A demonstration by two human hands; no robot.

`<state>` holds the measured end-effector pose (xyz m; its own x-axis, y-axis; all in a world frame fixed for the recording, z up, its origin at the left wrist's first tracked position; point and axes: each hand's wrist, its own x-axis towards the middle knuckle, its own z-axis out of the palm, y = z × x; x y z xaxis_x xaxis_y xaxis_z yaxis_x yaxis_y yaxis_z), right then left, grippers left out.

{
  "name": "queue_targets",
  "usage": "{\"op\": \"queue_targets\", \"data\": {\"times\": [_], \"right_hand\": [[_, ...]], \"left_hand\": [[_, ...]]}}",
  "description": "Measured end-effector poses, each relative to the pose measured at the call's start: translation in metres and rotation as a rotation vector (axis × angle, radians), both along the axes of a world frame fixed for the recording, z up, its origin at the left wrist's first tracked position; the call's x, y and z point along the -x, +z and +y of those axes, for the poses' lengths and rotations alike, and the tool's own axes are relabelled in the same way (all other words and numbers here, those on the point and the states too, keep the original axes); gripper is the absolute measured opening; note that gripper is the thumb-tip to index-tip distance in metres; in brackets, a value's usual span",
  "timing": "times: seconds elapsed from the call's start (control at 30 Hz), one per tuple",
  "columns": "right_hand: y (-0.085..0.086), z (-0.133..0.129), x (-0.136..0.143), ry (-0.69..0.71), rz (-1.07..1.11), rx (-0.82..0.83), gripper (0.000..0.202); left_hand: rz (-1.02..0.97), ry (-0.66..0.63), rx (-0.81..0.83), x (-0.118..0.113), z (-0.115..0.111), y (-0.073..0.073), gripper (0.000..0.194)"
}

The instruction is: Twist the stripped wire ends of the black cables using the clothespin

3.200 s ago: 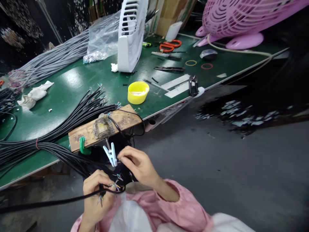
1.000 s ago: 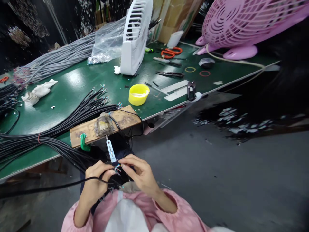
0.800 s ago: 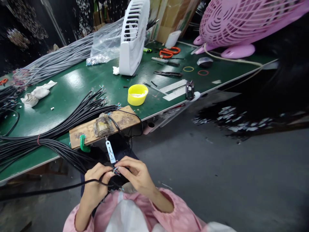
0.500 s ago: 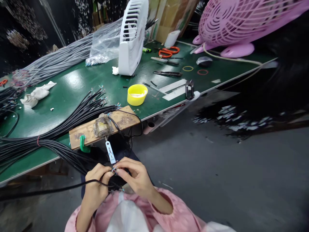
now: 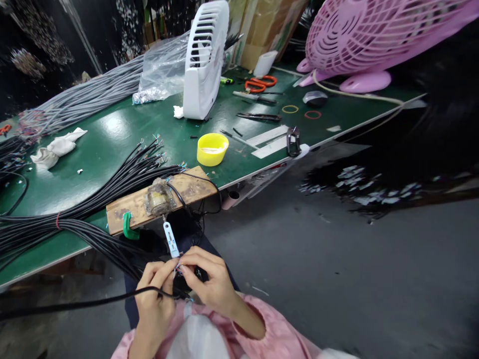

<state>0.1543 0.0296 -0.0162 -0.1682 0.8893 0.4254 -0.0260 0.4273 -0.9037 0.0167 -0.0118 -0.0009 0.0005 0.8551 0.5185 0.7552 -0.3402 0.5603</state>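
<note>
Above my lap, my left hand is closed on a black cable near its stripped end, and the cable trails off to the left. Thin coloured wires show between the fingertips of both hands. My right hand pinches these wires from the other side. Just above my fingertips, a light blue clip-like piece hangs from a small motor on a wooden board. How the wires meet the blue piece is too small to make out.
A green clamp grips the board at the edge of the green table. Bundled black cables lie left. Behind stand a yellow cup, a white fan, orange-handled scissors and a pink fan.
My left hand has shifted slightly right and down, its fingers more upright, and the black cable has dropped a little with it. My right hand still pinches the wires.
</note>
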Motion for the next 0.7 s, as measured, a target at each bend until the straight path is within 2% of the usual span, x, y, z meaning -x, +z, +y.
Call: {"op": "queue_targets", "data": {"times": [0.13, 0.23, 0.33, 0.43, 0.6, 0.7], "right_hand": [[-0.004, 0.004, 0.002, 0.142, 0.091, 0.174, 0.015], [-0.007, 0.008, 0.006, 0.289, 0.206, 0.302, 0.026], [-0.008, 0.010, 0.010, 0.370, 0.279, 0.333, 0.033], [-0.006, 0.010, 0.010, 0.341, 0.232, 0.245, 0.031], [0.002, 0.007, 0.005, 0.109, 0.124, 0.090, 0.014], [0.007, 0.006, -0.002, 0.090, 0.044, 0.015, 0.014]], "left_hand": [[-0.031, -0.035, 0.036, 0.002, -0.002, 0.001, 0.026], [-0.070, -0.024, 0.095, 0.007, -0.002, 0.008, 0.025], [-0.082, -0.041, 0.156, 0.013, -0.004, 0.012, 0.025], [-0.118, -0.067, 0.165, 0.019, -0.006, 0.010, 0.025], [-0.135, -0.169, 0.135, 0.021, -0.008, 0.004, 0.026], [-0.099, -0.141, 0.129, 0.020, -0.007, 0.002, 0.026]]}}
